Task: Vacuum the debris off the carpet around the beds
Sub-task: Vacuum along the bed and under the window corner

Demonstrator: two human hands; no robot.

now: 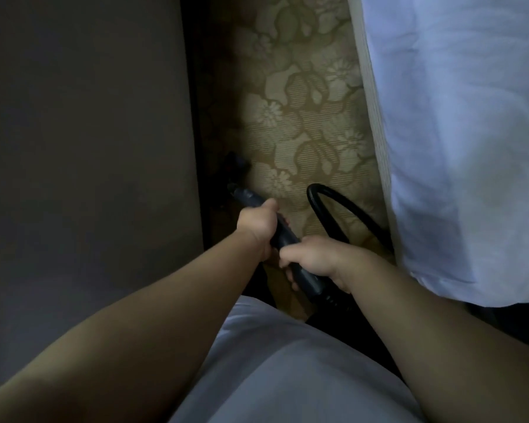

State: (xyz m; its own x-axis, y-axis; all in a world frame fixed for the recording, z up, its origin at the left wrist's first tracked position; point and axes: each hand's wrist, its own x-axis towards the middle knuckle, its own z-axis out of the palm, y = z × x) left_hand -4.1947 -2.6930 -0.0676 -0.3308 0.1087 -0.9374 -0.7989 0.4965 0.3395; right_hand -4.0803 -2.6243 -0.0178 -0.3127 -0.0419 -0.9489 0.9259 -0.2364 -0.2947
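We hold the black vacuum wand [283,235] over the floral carpet [303,117], its dim tip near the dark panel [83,132] at left. Our left hand [257,227] curls round it ahead, and our right hand [315,259] clamps it behind. The hose [329,209] loops beside the white-sheeted bed [455,132].

A bedroom; white-sheeted bed [458,141] beside a floral carpet [300,117] strip.
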